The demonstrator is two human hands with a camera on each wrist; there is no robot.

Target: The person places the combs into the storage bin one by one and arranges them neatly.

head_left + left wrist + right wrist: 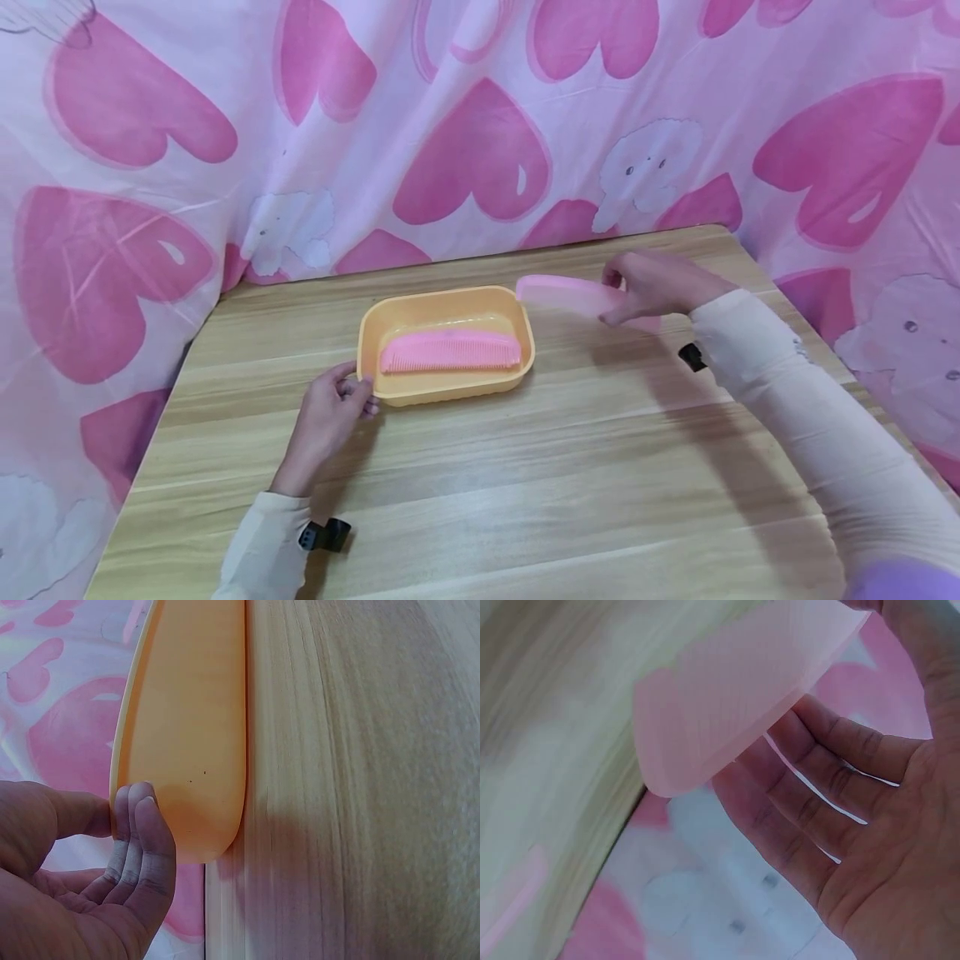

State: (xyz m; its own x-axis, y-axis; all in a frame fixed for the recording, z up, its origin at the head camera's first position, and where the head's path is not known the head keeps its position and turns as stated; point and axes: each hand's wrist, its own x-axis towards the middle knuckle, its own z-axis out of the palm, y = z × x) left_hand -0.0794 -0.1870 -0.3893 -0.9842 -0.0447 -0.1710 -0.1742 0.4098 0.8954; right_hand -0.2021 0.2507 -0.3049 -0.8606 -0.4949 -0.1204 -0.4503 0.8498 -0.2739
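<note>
A yellow-orange plastic container point(446, 393) with rounded corners stands on the table. Inside it lies a pink comb point(450, 348), its teeth toward the person. My left hand point(330, 412) pinches the container's near left rim; in the left wrist view the thumb and fingers take the wall point(187, 712) between them. To the right of the container, my right hand point(663, 283) holds a second pink comb point(561, 293) above the table. That comb's far end reaches close to the container's right rim. The right wrist view shows the fingers along the comb's edge point(712, 712).
The wood-grain table point(487, 500) meets a pink heart-print curtain point(472, 158) at the back and sides. A black wrist device point(325, 535) is on the left sleeve, another point(692, 357) on the right. A blurred pink strip point(514, 900) shows in the right wrist view.
</note>
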